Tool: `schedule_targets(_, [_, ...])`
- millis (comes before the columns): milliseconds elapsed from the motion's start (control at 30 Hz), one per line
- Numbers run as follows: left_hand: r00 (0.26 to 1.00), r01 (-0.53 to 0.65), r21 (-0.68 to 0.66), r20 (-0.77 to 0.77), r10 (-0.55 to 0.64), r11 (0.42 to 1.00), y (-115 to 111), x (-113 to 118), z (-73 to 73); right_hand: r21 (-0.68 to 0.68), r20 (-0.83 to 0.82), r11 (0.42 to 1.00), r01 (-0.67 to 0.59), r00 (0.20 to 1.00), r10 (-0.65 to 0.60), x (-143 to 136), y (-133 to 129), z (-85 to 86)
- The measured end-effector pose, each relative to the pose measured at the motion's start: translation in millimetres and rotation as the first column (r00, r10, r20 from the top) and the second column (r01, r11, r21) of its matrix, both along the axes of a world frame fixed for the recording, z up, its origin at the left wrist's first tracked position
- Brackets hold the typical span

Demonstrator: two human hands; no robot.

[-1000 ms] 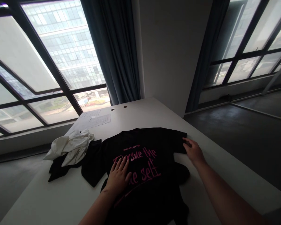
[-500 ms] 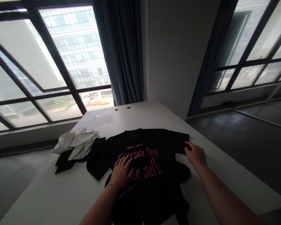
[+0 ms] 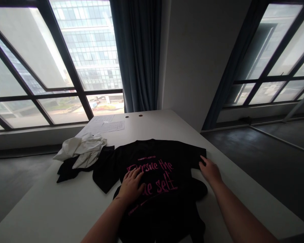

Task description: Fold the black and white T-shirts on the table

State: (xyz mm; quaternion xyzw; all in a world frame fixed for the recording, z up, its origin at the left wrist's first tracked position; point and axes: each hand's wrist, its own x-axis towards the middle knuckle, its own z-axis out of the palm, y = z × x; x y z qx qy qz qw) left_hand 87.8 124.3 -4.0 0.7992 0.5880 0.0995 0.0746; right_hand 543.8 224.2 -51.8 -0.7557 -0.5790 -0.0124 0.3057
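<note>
A black T-shirt (image 3: 154,150) with pink lettering lies spread on the white table, its collar pointing away from me. My left hand (image 3: 131,185) rests flat on the print with fingers stretched out, covering part of the words. At the shirt's right sleeve (image 3: 196,153), my right hand (image 3: 210,171) has its thumb and fingers closed on the lower corner of the cuff. The left sleeve (image 3: 105,172) lies out to the side, slightly creased. Toward me the lower part of the shirt is bunched and dark, so its folds are hard to make out.
Left of the shirt, a crumpled white cloth (image 3: 83,150) lies on top of black fabric (image 3: 68,172). Papers (image 3: 108,126) sit at the far left of the white table (image 3: 164,126), near two round holes. Beyond stand a window, a blue curtain (image 3: 142,67) and a pillar.
My view has tilted slightly. Both hands keep nearly the same places on the shirt; the right hand and sleeve appear a little lower.
</note>
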Motion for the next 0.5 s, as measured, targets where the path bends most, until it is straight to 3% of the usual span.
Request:
schedule_targets(167, [1.0, 0.001, 0.007, 0.023, -0.001, 1.0, -0.2, -0.9, 0.4, 0.025, 0.047, 1.0, 0.012, 0.999, -0.013, -22.8, 8.2, 35.4])
schedule_targets(300, [1.0, 0.005, -0.01, 0.024, -0.005, 1.0, -1.6, 0.0, 4.7, 0.022, 0.159, 0.981, -0.191, 0.97, 0.185, -66.7, 19.0, 77.4])
schedule_targets(400, [1.0, 0.005, -0.022, 0.022, -0.005, 1.0, -2.6, 1.0, 8.3, -0.13, 0.23, 0.89, -0.436, 0.86, 0.455, -110.2, 18.3, 97.8])
schedule_targets(500, [1.0, 0.012, -0.017, 0.027, -0.011, 1.0, -3.1, 1.2, 9.5, -0.377, 0.188, 0.733, -0.566, 0.728, 0.659, -147.3, 10.5, 98.3])
